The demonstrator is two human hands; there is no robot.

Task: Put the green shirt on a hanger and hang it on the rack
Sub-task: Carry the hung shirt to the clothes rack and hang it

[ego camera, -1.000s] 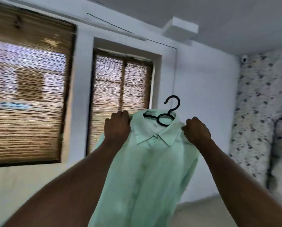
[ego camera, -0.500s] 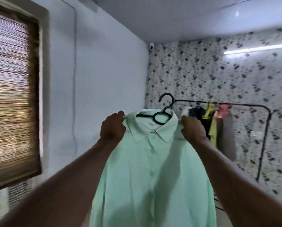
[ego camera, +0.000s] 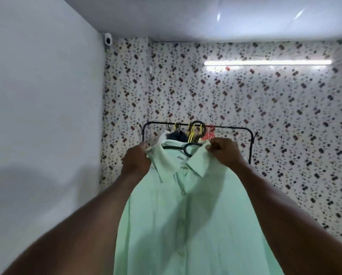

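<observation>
Head camera shows a big spotted wall (ego camera: 265, 116) at the back of the room, with a long bright light (ego camera: 267, 62) on it. In front of that wall stands the black rack (ego camera: 233, 128). Its top bar has some room on the right side. On the left side of the bar a few things already hang: a dark garment (ego camera: 176, 136), yellow hangers (ego camera: 192, 133) and red hangers (ego camera: 209, 133).

Closer to us is the green shirt (ego camera: 186, 215). It is held up in the air, between the camera and the rack, and hangs down long and loose. The black hanger (ego camera: 188, 147) is already inside its collar, and the hook pokes up in front of the bar.

Both hands are closed on the shirt. The left hand (ego camera: 135, 163) grips the left shoulder. The right hand (ego camera: 225, 153) pinches the right shoulder by the collar.

So the shirt looks to be on the hanger, and the step now is carrying it to the rack. Next, I think the hook must go up over the bar and then come down onto it, in a free spot. The hands should hold the shoulders tight so the shirt does not slip off.
</observation>
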